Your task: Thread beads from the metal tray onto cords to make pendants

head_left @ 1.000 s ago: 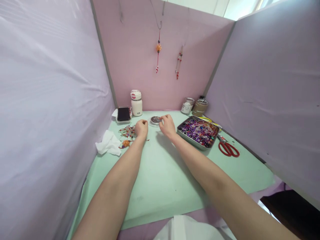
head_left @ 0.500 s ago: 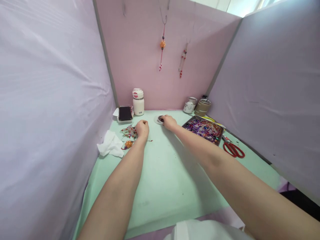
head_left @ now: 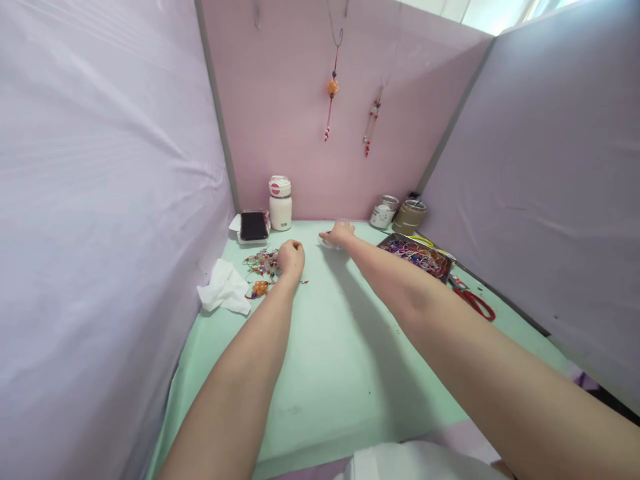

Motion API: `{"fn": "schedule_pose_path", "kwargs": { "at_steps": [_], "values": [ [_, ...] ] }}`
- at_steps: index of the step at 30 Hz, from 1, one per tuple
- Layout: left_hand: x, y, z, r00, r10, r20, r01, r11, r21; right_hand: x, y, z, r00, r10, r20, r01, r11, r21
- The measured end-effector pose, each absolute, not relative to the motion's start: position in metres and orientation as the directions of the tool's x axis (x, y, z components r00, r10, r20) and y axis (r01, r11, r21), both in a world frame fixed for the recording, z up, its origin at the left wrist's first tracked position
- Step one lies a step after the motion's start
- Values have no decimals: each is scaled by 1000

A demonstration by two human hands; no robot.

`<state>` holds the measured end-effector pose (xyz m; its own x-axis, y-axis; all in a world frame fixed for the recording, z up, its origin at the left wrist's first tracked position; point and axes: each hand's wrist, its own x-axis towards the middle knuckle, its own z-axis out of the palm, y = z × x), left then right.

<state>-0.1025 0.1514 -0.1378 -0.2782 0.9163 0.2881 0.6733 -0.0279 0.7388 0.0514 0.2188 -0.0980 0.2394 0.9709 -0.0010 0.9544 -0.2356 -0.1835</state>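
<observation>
My left hand (head_left: 291, 259) is closed in a fist just above the table, at the right edge of a tangle of beaded strings (head_left: 263, 262); whatever its fingers hold is hidden. Near it lies an orange bead cluster (head_left: 260, 288) on a red cord. My right hand (head_left: 341, 233) is farther back, its fingers bent together and pointing left over a small clear dish (head_left: 329, 245). Something clear and rounded shows behind its knuckles, and what the fingers pinch cannot be made out.
To the right, a tray of beads and threads (head_left: 417, 257) lies beside red-handled scissors (head_left: 477, 303). A white bottle (head_left: 281, 205), a dark-topped box (head_left: 254, 227) and two jars (head_left: 384, 212) stand along the back. Crumpled tissue (head_left: 223, 288) is at left. Beaded strings (head_left: 333, 88) hang from hooks.
My right hand has risen slightly from the small dish and turned, with the dark contents now mostly out of sight. The left fist stays beside the beaded strings. The whole view has shifted slightly.
</observation>
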Motion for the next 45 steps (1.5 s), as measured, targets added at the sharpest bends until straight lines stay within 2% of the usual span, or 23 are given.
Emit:
{"fn": "schedule_pose_path", "kwargs": {
  "at_steps": [4, 13, 17, 20, 25, 31, 42, 45],
  "values": [
    [-102, 149, -137, -260, 923, 284, 694, -25, 719, 47, 219, -102, 147, 988, -44, 971, -152, -183],
    [-104, 150, -140, -233, 932, 276, 756, -5, 654, 83, 200, -84, -258, 957, -132, 933, 211, -291],
    [-104, 150, -140, -219, 937, 274, 763, -11, 646, 94, 200, -84, -339, 929, -147, 909, 283, -307],
    [-104, 150, -140, -217, 933, 288, 752, -29, 659, 94, 200, -84, -311, 937, -159, 912, 247, -328],
    [-103, 150, -139, -257, 887, 384, 705, -100, 702, 88, 198, -84, -158, 972, -174, 941, 95, -324],
    [-103, 148, -135, -321, 815, 482, 651, -180, 737, 78, 200, -89, -117, 983, -144, 940, 62, -336],
    [-104, 147, -135, -321, 809, 492, 615, -217, 758, 71, 202, -93, -57, 994, -95, 948, 24, -318],
    [-103, 147, -134, -318, 822, 472, 616, -199, 762, 71, 203, -93, -16, 1000, 15, 954, 19, -300]
  ]
}}
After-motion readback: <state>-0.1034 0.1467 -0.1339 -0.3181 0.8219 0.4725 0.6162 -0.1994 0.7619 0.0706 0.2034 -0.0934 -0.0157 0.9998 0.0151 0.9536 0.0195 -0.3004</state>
